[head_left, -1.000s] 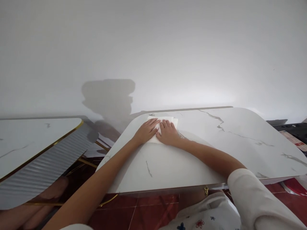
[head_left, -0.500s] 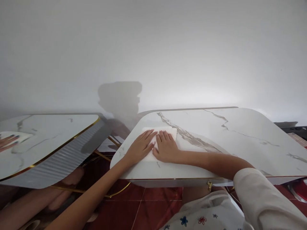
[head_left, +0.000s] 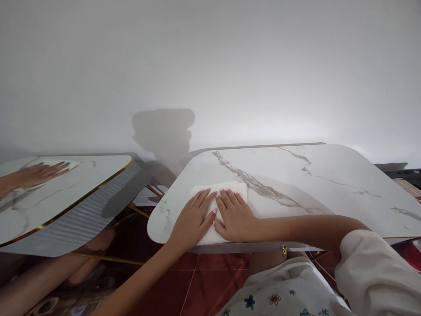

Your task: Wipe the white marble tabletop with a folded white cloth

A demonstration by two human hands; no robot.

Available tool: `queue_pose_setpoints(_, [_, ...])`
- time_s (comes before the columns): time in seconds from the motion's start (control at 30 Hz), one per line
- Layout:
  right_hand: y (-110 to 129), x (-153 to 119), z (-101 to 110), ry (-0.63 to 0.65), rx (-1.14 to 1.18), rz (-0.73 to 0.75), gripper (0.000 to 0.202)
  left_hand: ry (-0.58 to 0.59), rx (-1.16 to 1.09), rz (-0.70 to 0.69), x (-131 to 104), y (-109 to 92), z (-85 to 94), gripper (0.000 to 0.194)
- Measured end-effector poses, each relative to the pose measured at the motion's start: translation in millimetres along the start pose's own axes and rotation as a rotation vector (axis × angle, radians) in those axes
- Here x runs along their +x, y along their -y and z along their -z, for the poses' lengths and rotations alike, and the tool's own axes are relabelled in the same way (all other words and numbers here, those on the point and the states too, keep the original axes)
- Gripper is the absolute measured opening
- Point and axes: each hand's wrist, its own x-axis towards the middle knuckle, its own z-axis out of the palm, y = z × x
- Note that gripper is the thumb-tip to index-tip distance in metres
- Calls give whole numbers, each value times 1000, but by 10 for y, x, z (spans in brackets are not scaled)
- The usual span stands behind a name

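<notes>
A white cloth (head_left: 226, 188), perhaps a paper towel, lies flat near the front left part of a white marble-patterned table (head_left: 335, 175). My left hand (head_left: 193, 217) rests palm down on its left side, fingers stretched forward. Beside it my right hand (head_left: 235, 215) presses flat on the same cloth, fingers slightly spread. The two thumbs come close together over the middle. Both hands hide much of the cloth, whose near end reaches the table's front edge.
On the left stands a second marble-patterned table (head_left: 98, 169) with a gold edge. Another person's hand (head_left: 36, 175) lies on a white cloth (head_left: 74, 165) there. A plain wall (head_left: 263, 66) rises behind both tables. Red tiles (head_left: 210, 285) cover the floor.
Both my hands and the cloth have slid toward me, to the table's front edge. The other person's hand has moved farther in over the left table with its cloth.
</notes>
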Motion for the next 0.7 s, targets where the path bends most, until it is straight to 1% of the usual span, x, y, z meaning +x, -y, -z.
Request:
queue_pose_setpoints(0.13, [-127, -39, 71, 13, 3, 11, 63, -4, 4, 34, 66, -153, -31, 53])
queue_pose_setpoints(0.23, [-258, 44, 91, 22, -11, 3, 63, 5, 11, 54, 227, -163, -75, 52])
queue_pose_setpoints(0.4, [-524, 285, 57, -12, -44, -62, 59, 1, -10, 10, 669, -43, -186, 50])
queue_pose_setpoints(0.57, [-811, 554, -2, -32, -51, -136, 58, -7, -30, 0, 1116, 109, -346, 48])
queue_pose_setpoints(0.7, [-1010, 800, -21, -14, -49, -219, 57, -34, -63, -9, 1426, 258, -484, 48])
